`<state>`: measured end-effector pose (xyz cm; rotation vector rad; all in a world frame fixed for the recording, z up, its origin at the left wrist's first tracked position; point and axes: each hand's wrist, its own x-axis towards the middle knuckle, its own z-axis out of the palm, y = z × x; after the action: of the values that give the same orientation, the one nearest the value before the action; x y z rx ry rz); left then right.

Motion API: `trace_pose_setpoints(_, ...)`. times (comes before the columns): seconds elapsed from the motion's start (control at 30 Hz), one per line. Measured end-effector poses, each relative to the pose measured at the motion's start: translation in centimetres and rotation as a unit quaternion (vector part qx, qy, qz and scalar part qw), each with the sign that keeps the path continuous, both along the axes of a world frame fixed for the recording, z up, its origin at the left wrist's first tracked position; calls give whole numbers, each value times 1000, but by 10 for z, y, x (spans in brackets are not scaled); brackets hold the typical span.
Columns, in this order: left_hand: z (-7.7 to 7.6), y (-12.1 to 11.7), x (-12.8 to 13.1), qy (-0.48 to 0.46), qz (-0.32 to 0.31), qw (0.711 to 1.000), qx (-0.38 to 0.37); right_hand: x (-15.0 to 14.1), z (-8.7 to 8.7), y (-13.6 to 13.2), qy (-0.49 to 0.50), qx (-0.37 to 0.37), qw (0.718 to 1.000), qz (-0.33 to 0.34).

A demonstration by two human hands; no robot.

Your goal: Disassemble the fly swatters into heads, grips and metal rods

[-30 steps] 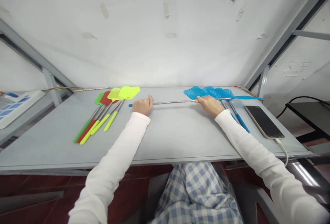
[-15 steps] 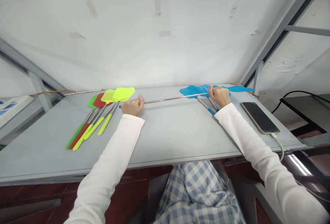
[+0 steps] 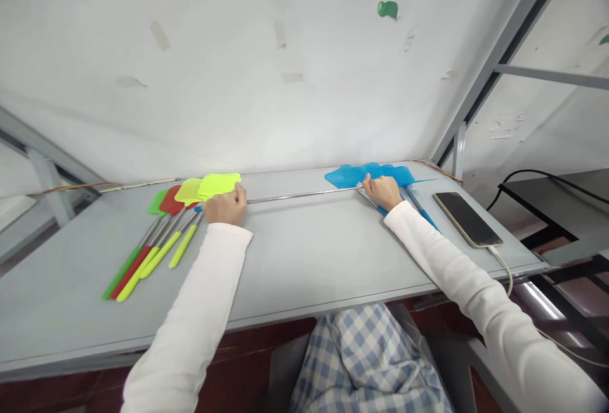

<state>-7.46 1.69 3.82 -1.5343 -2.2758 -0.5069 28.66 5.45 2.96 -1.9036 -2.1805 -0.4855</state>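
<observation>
Head view: the fly swatter stretches crosswise to the left of the phone, its metal rod spanning the gap between two hands. The left hand, farther from the phone, has its fingers clenched near the blue end, which pokes out. The right hand, nearer the phone, grasps the rod. Both arms reach forward, thumbs upward.

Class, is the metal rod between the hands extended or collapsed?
Extended: the metal rod spans from the left hand to the right hand, showing more bare metal than the green swatter.
</observation>
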Motion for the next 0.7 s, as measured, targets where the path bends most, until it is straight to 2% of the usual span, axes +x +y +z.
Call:
trace_pose_setpoints(0.17,3,-5,36,-22,-42,999,-8,-25,5,-11,-5,-7,1000,20)
trace_pose_setpoints(0.33,-3,-12,63,-46,-52,998,5,-37,11,-23,-5,-15,999,32)
trace_pose_setpoints(0.5,-8,-23,88,-45,-83,995,-26,-51,12,-35,-7,-24,998,64)
trace_pose_setpoints(0.7,-7,-26,100,-38,-94,991,-82,-59,4,-36,-10,-30,996,87)
